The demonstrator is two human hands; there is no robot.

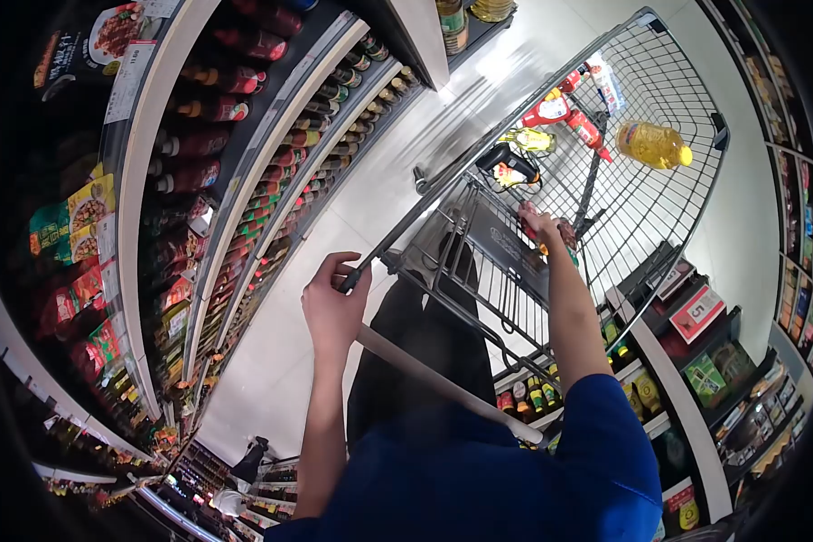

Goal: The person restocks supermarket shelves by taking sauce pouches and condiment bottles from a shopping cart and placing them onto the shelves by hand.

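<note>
My left hand (336, 303) is closed around the black corner piece (350, 280) at the handle end of a wire shopping cart (686, 54). Inside the cart, my right hand (539, 224) reaches down with its fingers curled at a small dark reddish-brown item (566, 233), whose kind I cannot make out. Beyond that hand lie a black device with a cable (497, 161), a bottle of yellow liquid (529, 139), a red squeeze bottle (589, 135) and a red-and-white bottle (546, 111). A large bottle of golden oil (650, 144) lies near the cart's far side.
Shelves of sauce bottles (289, 149) and hanging food packets (90, 217) line the left. On the right are shelves with a red price sign (698, 310) and more bottles. The cart's handlebar (443, 379) crosses before my body. Pale floor tiles (280, 361) run between.
</note>
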